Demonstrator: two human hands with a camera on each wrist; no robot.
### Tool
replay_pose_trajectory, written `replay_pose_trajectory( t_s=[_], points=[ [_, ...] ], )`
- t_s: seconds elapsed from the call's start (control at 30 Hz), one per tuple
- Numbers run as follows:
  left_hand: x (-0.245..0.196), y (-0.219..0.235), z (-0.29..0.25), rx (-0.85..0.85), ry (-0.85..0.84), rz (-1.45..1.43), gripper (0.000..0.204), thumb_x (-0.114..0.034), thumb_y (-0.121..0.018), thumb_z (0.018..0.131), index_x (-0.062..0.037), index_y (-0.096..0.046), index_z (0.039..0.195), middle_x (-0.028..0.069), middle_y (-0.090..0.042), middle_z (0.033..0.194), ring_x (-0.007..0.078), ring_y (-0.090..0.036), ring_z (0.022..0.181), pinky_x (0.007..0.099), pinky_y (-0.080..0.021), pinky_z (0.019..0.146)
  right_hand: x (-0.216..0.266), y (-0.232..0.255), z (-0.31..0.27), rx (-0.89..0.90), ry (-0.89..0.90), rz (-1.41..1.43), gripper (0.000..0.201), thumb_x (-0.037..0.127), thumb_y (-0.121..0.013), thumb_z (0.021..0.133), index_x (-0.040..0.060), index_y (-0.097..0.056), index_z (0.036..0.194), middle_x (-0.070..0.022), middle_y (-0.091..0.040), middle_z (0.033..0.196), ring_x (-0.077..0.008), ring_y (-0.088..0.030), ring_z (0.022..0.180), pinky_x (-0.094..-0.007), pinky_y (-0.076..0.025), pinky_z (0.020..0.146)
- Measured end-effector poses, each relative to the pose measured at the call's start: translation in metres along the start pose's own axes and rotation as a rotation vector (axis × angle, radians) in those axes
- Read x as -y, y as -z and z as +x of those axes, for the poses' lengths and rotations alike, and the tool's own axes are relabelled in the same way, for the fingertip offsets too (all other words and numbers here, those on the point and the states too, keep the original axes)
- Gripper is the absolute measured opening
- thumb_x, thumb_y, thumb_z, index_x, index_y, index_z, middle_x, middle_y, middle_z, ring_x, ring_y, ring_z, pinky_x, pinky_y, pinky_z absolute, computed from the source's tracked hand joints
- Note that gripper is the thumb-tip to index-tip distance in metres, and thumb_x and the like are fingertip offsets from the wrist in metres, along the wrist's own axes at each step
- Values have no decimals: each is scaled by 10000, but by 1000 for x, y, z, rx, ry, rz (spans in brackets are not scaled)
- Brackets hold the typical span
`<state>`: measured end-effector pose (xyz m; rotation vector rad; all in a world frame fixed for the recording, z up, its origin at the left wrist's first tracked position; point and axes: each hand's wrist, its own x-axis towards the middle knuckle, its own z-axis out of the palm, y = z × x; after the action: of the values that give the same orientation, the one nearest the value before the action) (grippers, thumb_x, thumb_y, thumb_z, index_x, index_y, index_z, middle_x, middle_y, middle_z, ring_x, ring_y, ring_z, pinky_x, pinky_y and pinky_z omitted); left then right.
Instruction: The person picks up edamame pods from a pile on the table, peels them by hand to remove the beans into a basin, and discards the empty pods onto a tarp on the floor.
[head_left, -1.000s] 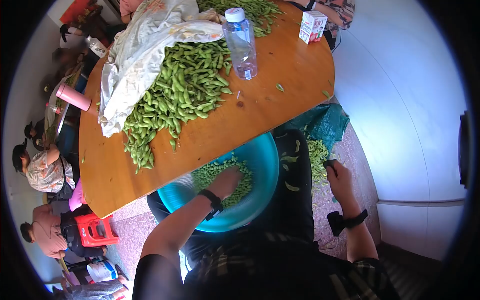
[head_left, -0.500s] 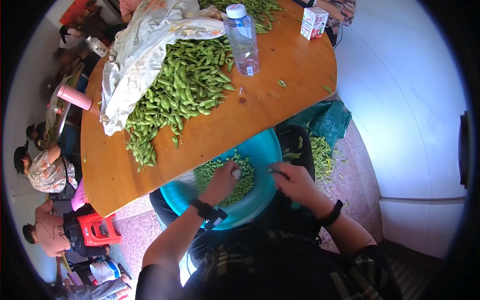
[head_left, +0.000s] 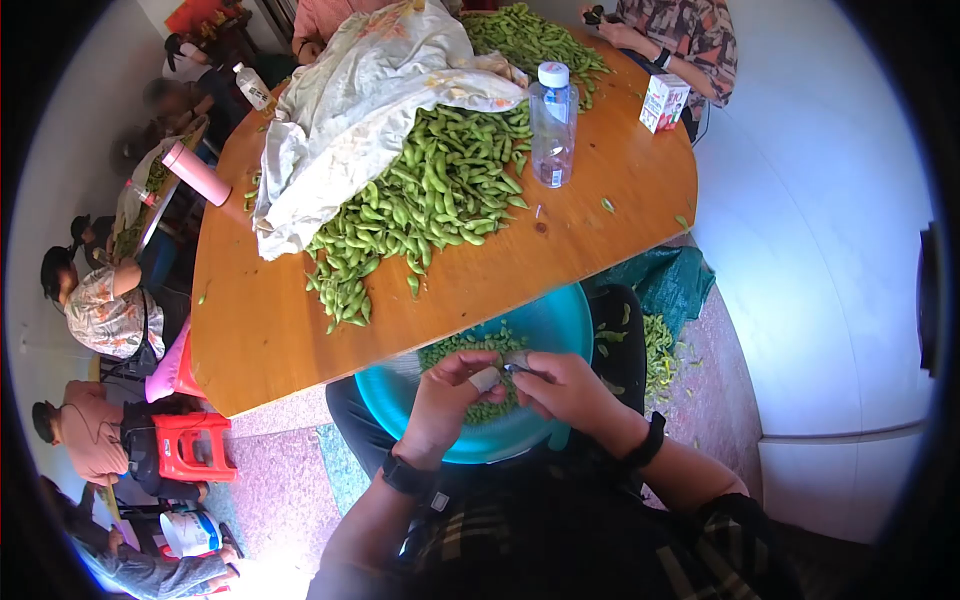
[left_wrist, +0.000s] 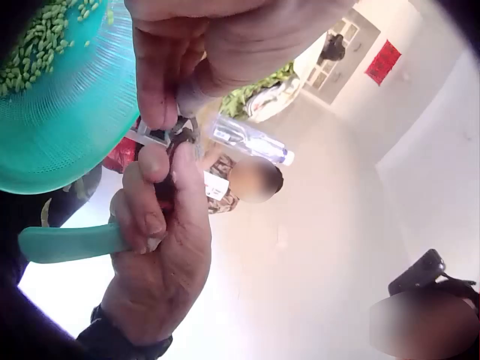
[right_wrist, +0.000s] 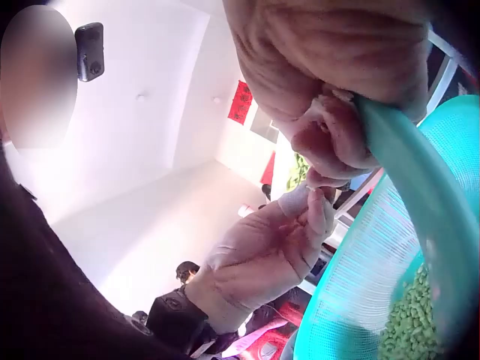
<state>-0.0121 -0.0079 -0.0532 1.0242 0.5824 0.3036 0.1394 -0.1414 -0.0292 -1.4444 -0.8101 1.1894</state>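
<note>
Both hands meet over a teal basin [head_left: 375, 400] in the head view, fingertips together. My right hand [head_left: 575, 385] grips a tool whose teal handle [left_wrist: 75, 244] sticks out past the little finger; its working end is mostly hidden by the fingers. My left hand [head_left: 445, 400], with a pale cover [head_left: 485, 379] on the thumb, pinches a small dark piece [left_wrist: 180, 137] right at the right fingertips; I cannot tell what kind of thing it is. Shelled green beans [right_wrist: 409, 319] lie in the basin below.
Green pods [head_left: 430, 200] lie heaped on the wooden table [head_left: 480, 290], partly under a white cloth [head_left: 345, 130]. A clear bottle [head_left: 553, 130] and a small carton [head_left: 664, 103] stand there. On the floor, pods [head_left: 660, 355] lie beside a green sack [head_left: 670, 280].
The left hand has come up out of the beans in the basin. The right hand has moved in from the right to meet it. The head view has shifted, so the table appears further right.
</note>
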Motion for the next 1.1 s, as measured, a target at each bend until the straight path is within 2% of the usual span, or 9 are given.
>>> replay_pose_trajectory(
  t_s=[0.3, 0.5, 0.6, 0.67, 0.7, 0.77, 0.9, 0.97, 1.1],
  points=[
    [-13, 7, -4, 33, 136, -174, 233, -46, -641, 908, -15, -620, 1138, 112, -656, 1033, 170, -641, 800, 288, -549, 725, 9, -11, -5, -10, 11, 97, 157, 147, -552, 969, 19, -576, 882, -10, -574, 689, -65, -488, 513, -232, -370, 458],
    [-22, 10, -5, 83, 193, -270, 260, -57, -637, 914, -3, -582, 1163, 122, -648, 1035, 173, -645, 801, 284, -550, 733, 19, -14, -1, 8, -182, 444, 122, 162, -557, 960, 48, -574, 920, 10, -547, 687, -37, -439, 512, -205, -328, 454],
    [-19, -1, -5, 43, 128, -130, 258, -63, -642, 912, -1, -584, 1155, 112, -663, 991, 183, -664, 800, 286, -556, 723, 21, -15, 0, 14, -241, 542, 108, 139, -570, 944, 36, -578, 915, 1, -561, 719, -48, -473, 546, -217, -365, 485],
    [-9, -7, -6, -92, -606, 990, 254, -52, -648, 905, 6, -583, 1143, 105, -675, 922, 187, -682, 793, 281, -557, 700, 12, -19, 3, -120, 20, 93, 100, 105, -577, 932, 8, -578, 909, -12, -567, 728, -67, -522, 598, -237, -406, 524],
    [-10, -8, -7, -93, -606, 988, 254, -52, -648, 905, 6, -583, 1143, 105, -675, 922, 187, -682, 793, 281, -557, 700, 9, -20, 4, -118, 19, 92, 100, 105, -577, 932, 8, -578, 909, -12, -567, 728, -67, -522, 598, -237, -406, 524],
    [-14, -11, -8, -114, -904, 1383, 257, -28, -653, 892, 14, -582, 1135, 106, -676, 855, 173, -685, 770, 272, -551, 677, 5, -21, 4, -191, 205, -95, 95, 77, -580, 926, -14, -568, 902, -28, -566, 710, -74, -539, 646, -255, -428, 558],
    [-11, -10, -3, -71, -809, 1120, 199, -21, -628, 911, 6, -591, 1104, 95, -674, 853, 151, -671, 733, 261, -543, 655, 3, -20, -2, -202, 227, -100, 96, 67, -577, 925, -20, -556, 890, -36, -561, 699, -66, -519, 646, -255, -420, 556],
    [-11, -15, -4, -62, -308, 481, 108, -61, -612, 935, 5, -594, 1019, 69, -660, 829, 143, -659, 694, 262, -529, 610, -3, -17, 0, -169, 170, -57, 116, 102, -565, 936, -11, -589, 943, -6, -586, 734, -55, -542, 686, -236, -443, 609],
    [-10, -18, 2, -26, -195, 370, 113, -52, -524, 965, 18, -537, 1053, 62, -640, 853, 107, -617, 682, 238, -503, 605, -9, -14, 0, -198, 141, -78, 104, 90, -569, 921, -13, -585, 915, -40, -574, 711, -82, -547, 662, -248, -445, 599]
  ],
)
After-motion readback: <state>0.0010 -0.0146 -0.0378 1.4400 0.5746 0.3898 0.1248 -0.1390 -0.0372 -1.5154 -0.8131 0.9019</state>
